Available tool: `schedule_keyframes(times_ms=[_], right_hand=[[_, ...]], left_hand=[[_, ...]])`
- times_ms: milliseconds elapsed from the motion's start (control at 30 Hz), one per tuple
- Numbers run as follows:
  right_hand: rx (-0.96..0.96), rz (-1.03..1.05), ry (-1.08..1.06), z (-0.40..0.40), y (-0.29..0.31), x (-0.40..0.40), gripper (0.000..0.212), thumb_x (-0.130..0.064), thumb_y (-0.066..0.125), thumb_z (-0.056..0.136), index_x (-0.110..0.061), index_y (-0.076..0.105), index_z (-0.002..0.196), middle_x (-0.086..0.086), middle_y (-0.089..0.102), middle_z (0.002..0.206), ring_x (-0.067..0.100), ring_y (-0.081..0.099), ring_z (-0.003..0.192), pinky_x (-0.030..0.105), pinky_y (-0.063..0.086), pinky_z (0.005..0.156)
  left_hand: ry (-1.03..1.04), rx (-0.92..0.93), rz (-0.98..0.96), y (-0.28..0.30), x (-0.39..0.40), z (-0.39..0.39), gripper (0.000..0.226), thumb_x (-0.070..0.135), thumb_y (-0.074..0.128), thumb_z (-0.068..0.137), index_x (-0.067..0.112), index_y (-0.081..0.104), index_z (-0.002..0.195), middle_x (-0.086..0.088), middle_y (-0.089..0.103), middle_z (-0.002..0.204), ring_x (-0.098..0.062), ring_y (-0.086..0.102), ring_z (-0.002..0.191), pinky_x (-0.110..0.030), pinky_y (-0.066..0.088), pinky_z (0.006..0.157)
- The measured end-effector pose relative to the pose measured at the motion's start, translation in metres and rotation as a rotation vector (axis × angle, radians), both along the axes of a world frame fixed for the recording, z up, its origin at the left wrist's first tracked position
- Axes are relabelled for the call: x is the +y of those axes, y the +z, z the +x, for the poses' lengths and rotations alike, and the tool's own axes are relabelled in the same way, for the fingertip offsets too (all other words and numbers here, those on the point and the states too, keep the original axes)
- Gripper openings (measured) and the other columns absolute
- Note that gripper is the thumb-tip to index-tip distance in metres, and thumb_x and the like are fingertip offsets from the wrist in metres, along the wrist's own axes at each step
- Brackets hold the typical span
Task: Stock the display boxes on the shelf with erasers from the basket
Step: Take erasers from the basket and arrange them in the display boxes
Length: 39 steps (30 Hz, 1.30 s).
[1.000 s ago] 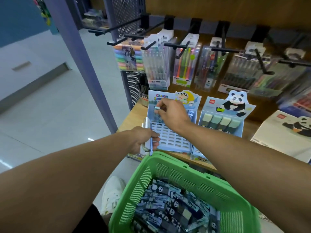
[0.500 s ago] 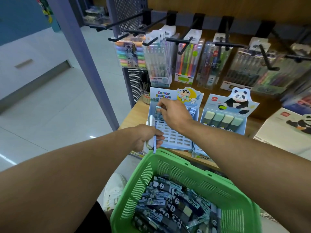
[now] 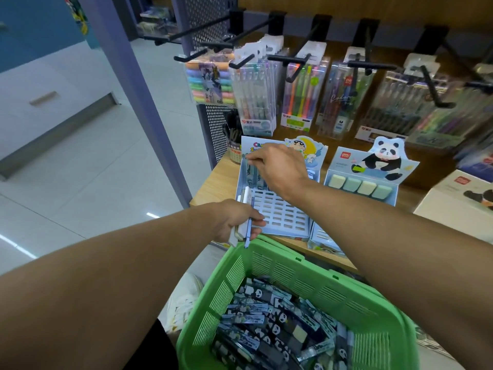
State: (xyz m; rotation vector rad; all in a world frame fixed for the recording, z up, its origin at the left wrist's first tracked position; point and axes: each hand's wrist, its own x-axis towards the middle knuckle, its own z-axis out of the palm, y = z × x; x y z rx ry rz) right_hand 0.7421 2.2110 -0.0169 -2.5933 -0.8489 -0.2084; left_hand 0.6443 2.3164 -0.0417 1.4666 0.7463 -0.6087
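The right hand (image 3: 277, 166) pinched a slim eraser (image 3: 246, 157) over the back row of the left display box (image 3: 280, 209), seemingly slotting it in; next it needed lowering straight into a slot. The left hand (image 3: 237, 220) gripped spare erasers (image 3: 246, 217) just above the green basket (image 3: 293, 265), which was full of stock. The panda box (image 3: 370, 172) read "deli".

Shop aisle: pale glossy floor tiles (image 3: 88, 166) with a few light glints, teal wall (image 3: 32, 25) at far left above a white counter front (image 3: 45, 84) with a slot handle. Purple-grey upright post (image 3: 133, 84) frames the wooden shelf (image 3: 213, 182), black perforated metal side panel (image 3: 210, 124) beside it. Wood-tone back wall (image 3: 373, 6) carries black peg hooks (image 3: 288, 60) hung with packs of pens (image 3: 301, 97).
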Motion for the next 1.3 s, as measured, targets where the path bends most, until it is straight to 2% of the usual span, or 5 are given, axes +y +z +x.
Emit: schedule_keyframes(times_ms=[267, 533, 800, 1067, 1300], right_hand=[[-0.049, -0.123, -0.042, 0.004, 0.001, 0.004, 0.028, -0.026, 0.048, 0.104, -0.025, 0.074, 0.114, 0.002, 0.076, 0.089, 0.029, 0.067, 0.086, 0.036, 0.053, 0.079], [-0.043, -0.141, -0.084, 0.004, 0.002, 0.016, 0.026, -0.015, 0.065, 0.08, -0.024, 0.077, 0.102, 0.003, 0.074, 0.103, 0.028, 0.068, 0.095, 0.037, 0.056, 0.076], [-0.066, -0.29, -0.043, -0.001, -0.002, 0.007, 0.013, -0.01, 0.06, 0.086, -0.017, 0.064, 0.075, 0.0, 0.058, 0.071, 0.031, 0.057, 0.068, 0.032, 0.034, 0.059], [-0.067, -0.201, -0.038, -0.004, -0.017, 0.006, 0.018, -0.01, 0.058, 0.09, -0.017, 0.062, 0.075, -0.003, 0.052, 0.067, 0.026, 0.056, 0.068, 0.036, 0.047, 0.068], [-0.028, -0.15, 0.004, -0.003, -0.012, 0.001, 0.025, -0.025, 0.05, 0.102, -0.024, 0.074, 0.104, -0.002, 0.07, 0.087, 0.027, 0.064, 0.086, 0.037, 0.049, 0.072]], left_hand=[[-0.011, 0.001, 0.015, -0.002, 0.002, 0.0, 0.016, 0.007, 0.062, 0.095, -0.001, 0.059, 0.109, -0.011, 0.068, 0.087, -0.017, 0.059, 0.056, -0.023, 0.054, 0.048], [-0.07, 0.031, 0.011, -0.001, 0.002, -0.001, 0.011, 0.008, 0.062, 0.095, 0.0, 0.06, 0.102, -0.011, 0.069, 0.085, -0.016, 0.056, 0.051, -0.025, 0.054, 0.054], [-0.096, 0.024, 0.023, -0.002, 0.004, -0.002, 0.011, 0.007, 0.064, 0.094, -0.002, 0.06, 0.1, -0.014, 0.068, 0.09, -0.018, 0.055, 0.057, -0.028, 0.053, 0.057], [-0.117, 0.028, 0.027, -0.002, 0.002, -0.003, 0.015, 0.007, 0.061, 0.096, -0.002, 0.055, 0.106, -0.014, 0.065, 0.093, -0.019, 0.055, 0.058, -0.029, 0.052, 0.062], [-0.074, 0.013, 0.013, -0.001, 0.006, 0.002, 0.015, 0.011, 0.064, 0.095, 0.0, 0.061, 0.103, -0.009, 0.069, 0.087, -0.015, 0.058, 0.052, -0.026, 0.056, 0.057]])
